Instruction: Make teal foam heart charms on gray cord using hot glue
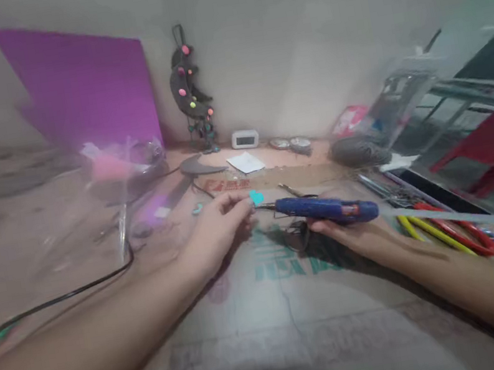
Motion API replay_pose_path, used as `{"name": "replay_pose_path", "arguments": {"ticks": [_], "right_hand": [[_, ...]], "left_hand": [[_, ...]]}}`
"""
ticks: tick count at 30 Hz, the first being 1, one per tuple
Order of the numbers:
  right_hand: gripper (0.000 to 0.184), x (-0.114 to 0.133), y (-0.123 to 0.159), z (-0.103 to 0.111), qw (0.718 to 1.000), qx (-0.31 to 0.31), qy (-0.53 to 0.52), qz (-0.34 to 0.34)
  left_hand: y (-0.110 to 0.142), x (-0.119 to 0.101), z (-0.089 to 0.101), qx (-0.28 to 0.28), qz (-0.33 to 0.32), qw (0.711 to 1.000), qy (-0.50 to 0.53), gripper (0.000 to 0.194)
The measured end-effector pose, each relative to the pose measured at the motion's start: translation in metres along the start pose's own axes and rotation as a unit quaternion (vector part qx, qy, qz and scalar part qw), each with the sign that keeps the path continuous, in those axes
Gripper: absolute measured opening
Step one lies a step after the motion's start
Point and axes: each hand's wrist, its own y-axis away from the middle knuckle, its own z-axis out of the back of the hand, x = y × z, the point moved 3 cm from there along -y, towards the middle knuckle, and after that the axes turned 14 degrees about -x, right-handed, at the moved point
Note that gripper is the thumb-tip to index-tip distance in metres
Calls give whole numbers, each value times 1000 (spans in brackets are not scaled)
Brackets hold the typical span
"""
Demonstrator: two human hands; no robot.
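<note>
My right hand grips a blue glue gun with a clear glue stick trailing out of its back; the nozzle points left. My left hand is closed in a pinch on a small teal piece, held right at the nozzle tip. Both hands hover over a flattened cardboard sheet with green print. The picture is blurred by motion.
A purple sheet leans on the wall at the back left. A black crescent ornament with coloured dots hangs near a small white clock. Coloured sticks lie at the right, a black cable at the left.
</note>
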Motion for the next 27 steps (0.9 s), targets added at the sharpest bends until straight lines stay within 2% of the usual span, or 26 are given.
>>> {"name": "replay_pose_path", "arguments": {"ticks": [4, 17, 27], "right_hand": [[23, 3, 1, -1, 1000, -28, 8, -9], [24, 9, -2, -2, 998, -45, -16, -51], [26, 7, -1, -4, 998, -26, -9, -64]], "left_hand": [[4, -1, 0, 6, -4, 1000, -14, 19], [5, -3, -2, -3, 13, 1000, -11, 18], [5, -3, -3, -5, 16, 1000, -4, 16]]}}
